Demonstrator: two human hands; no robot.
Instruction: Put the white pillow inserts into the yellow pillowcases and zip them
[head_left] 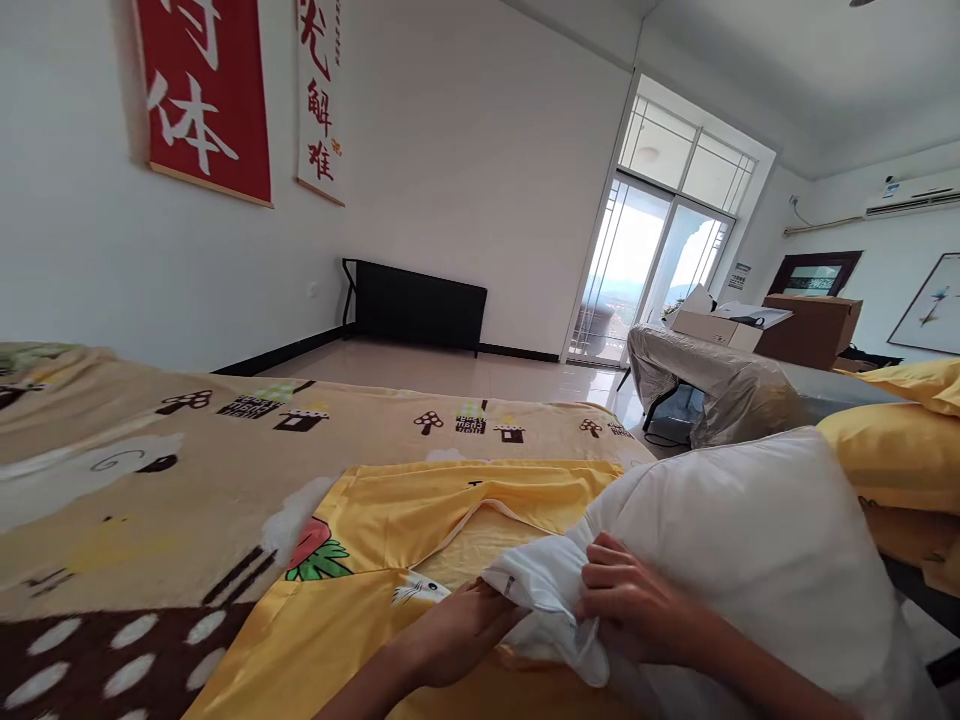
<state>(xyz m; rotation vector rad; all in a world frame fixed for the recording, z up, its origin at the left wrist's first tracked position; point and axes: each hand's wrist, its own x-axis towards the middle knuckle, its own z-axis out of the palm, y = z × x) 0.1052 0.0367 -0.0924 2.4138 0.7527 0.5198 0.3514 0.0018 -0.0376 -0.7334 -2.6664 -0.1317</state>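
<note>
A plump white pillow (742, 530) lies at the lower right, its near-left corner bunched up between my hands. Closed around the gathered white fabric is my right hand (630, 590). My left hand (465, 625) presses against the same corner from the left, its fingertips hidden under the cloth. Beneath them spreads a yellow pillowcase (360, 520) printed with a strawberry and a white animal's face. Its opening gapes just ahead of my left hand, showing the paler inside.
A beige patterned blanket (225, 430) covers the bed. Folded yellow bedding (900, 450) is piled at the right. Behind stands a plastic-covered table (705, 375) with a white box (720, 325) and a brown carton (810, 325). A black folded table (420, 305) leans by the wall.
</note>
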